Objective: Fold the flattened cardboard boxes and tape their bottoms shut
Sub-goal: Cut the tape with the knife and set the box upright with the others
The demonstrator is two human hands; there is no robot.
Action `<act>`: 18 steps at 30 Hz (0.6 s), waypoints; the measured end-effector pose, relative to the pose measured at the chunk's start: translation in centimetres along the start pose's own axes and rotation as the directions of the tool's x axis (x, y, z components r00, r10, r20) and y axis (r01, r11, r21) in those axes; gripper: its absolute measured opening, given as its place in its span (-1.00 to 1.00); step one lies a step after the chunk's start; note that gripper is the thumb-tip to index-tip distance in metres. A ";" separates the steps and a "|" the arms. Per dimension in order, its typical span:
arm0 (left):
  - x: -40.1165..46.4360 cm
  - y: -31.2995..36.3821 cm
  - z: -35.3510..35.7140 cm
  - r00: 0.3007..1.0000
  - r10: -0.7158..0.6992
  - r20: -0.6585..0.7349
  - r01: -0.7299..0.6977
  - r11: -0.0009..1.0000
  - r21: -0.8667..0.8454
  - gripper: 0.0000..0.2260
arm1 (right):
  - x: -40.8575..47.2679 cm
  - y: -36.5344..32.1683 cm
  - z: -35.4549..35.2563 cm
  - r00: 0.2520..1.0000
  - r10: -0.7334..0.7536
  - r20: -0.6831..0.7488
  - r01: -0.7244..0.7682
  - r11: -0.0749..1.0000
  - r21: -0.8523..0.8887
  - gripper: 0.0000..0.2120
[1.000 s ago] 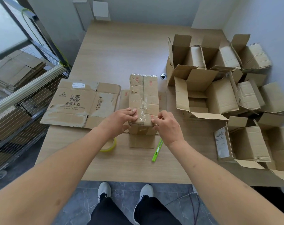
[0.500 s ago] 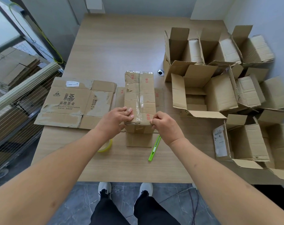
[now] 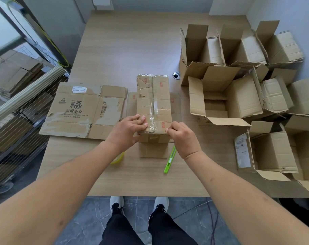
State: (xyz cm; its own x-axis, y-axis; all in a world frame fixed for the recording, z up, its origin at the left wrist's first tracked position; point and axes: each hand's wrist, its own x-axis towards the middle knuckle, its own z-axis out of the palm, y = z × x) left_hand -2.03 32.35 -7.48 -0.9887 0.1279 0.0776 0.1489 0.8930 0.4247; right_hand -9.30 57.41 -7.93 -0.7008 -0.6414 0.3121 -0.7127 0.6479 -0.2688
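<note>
Tabletop (image 3: 132, 50): both hands press the taped box (image 3: 153, 103).

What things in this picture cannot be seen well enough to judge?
- Tape roll, head view: the left forearm covers most of it; only a yellow-green arc shows.
- Near end of the tape strip on the box, head view: the left hand and right hand hide it.
- Shipping label on a folded box at right, head view: print too small to read.
- Boxes at the right edge, head view: cut off by the frame.
</note>
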 end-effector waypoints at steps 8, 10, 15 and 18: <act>-0.6 1.2 -0.4 0.999 -0.036 0.035 0.035 0.999 0.021 -0.45 | 0.8 -3.5 -0.3 0.987 0.090 0.137 -0.080 0.994 -0.078 -0.38; -0.7 1.4 -0.8 0.997 -0.043 0.069 0.043 0.999 0.004 -0.45 | 1.2 -4.3 0.2 0.977 0.135 0.167 -0.122 0.989 -0.089 -0.18; -0.6 1.3 -1.3 0.989 -0.030 0.146 0.032 0.999 -0.014 -0.44 | 2.0 -4.8 2.0 0.987 0.150 -0.050 -0.156 0.975 -0.157 -0.50; -0.8 1.0 -1.2 0.987 -0.036 0.157 0.044 0.998 -0.047 -0.43 | 2.0 -5.5 2.3 0.981 0.184 -0.055 -0.191 0.966 -0.173 -0.51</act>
State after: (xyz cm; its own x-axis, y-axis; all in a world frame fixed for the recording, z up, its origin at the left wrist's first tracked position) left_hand -1.08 32.64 -6.03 -0.9836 0.1617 -0.0800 0.1060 0.8766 0.4694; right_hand -6.85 51.63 -7.92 -0.8171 -0.4879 0.3072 -0.5499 0.8195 -0.1612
